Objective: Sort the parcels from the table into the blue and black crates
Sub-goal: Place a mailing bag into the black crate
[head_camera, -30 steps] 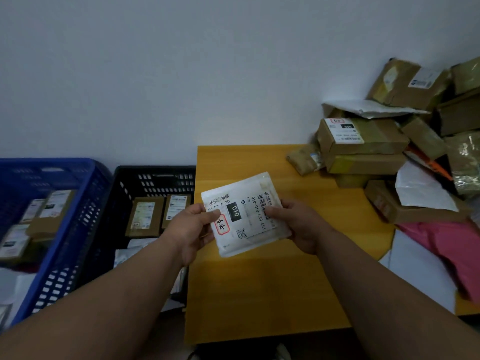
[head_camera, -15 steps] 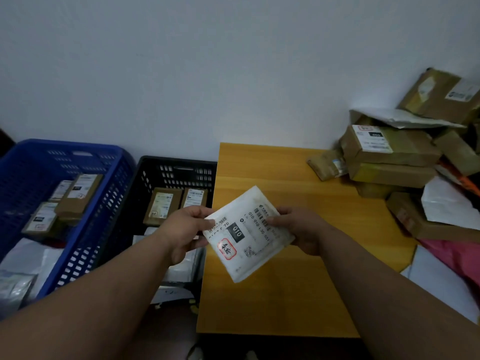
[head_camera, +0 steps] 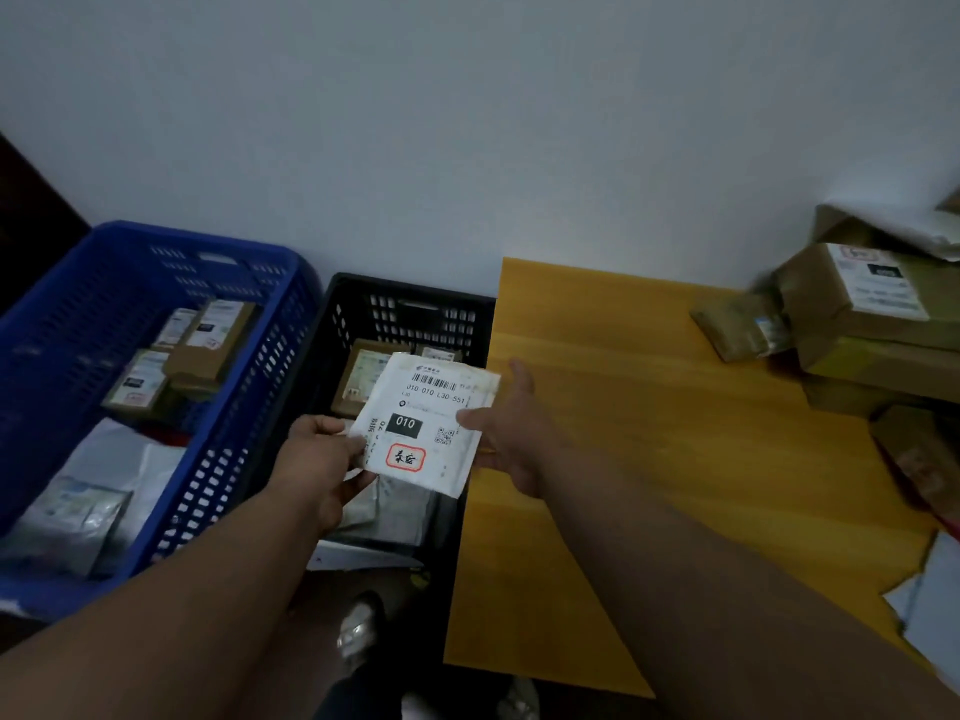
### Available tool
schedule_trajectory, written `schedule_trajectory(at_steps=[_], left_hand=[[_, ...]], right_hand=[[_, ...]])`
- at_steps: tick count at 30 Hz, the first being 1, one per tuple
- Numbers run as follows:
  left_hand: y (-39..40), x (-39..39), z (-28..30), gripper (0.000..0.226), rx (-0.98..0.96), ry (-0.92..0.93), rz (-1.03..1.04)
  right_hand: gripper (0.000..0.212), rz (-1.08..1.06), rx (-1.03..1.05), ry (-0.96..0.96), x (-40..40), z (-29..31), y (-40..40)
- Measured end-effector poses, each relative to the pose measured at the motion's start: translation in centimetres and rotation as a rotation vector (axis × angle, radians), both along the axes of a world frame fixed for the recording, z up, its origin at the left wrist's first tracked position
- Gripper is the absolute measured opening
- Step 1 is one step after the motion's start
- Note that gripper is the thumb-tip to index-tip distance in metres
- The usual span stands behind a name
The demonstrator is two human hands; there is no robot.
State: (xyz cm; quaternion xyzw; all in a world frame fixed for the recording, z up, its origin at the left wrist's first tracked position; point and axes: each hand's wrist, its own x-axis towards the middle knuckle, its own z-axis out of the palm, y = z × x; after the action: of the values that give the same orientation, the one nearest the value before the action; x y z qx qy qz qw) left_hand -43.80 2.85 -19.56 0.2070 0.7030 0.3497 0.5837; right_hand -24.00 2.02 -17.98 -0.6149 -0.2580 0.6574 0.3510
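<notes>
Held above the black crate (head_camera: pixel 363 309), just left of the table (head_camera: pixel 649 459) edge: white parcel (head_camera: pixel 423 423), long axis running away from the body, left-hand grip (head_camera: pixel 317 462) pinching its near-left edge, right hand (head_camera: pixel 511 439) open-fingered at its right edge.

Lighting: dim, bluish, and we cannot tell its source. We note a pale bright patch on the wall (head_camera: pixel 519 246), motion blur on the cardboard boxes (head_camera: pixel 852 304) at right, and wide-angle bending at edges.
</notes>
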Motion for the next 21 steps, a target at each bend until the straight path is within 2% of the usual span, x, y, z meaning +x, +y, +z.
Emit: schedule_trajectory(at_steps=[3,6,10,13,17,21], left_hand=[[2.2,-2.1,-1.6,0.022,0.019,0.061,-0.065],[4.8,-4.6,-3.6,0.018,0.032,0.156,-0.264],[7.9,-7.4,-6.4,0.02,-0.027,0.269,-0.559],[9.2,-8.9,-8.6,0.035,-0.087,0.346,-0.73],[9.4,-9.6,-12.0,0.044,-0.119,0.434,-0.975],[9.5,-9.7,-15.9,0.053,-0.162,0.511,-1.232]], right_hand=[[0.112,-0.01,0.03,-0.17,-3.2,-1.4,2.3],[0.099,-0.012,0.037,-0.352,-6.1,-3.5,4.5],[0.084,-0.042,-0.021,-0.421,-8.3,-7.2,6.4],[0.083,-0.048,-0.091,-0.484,-8.8,-10.1,6.7],[0.081,0.019,-0.197,-0.605,-9.5,-14.0,6.4],[0.082,0.081,-0.311,-0.63,-10.4,-18.2,6.3]])
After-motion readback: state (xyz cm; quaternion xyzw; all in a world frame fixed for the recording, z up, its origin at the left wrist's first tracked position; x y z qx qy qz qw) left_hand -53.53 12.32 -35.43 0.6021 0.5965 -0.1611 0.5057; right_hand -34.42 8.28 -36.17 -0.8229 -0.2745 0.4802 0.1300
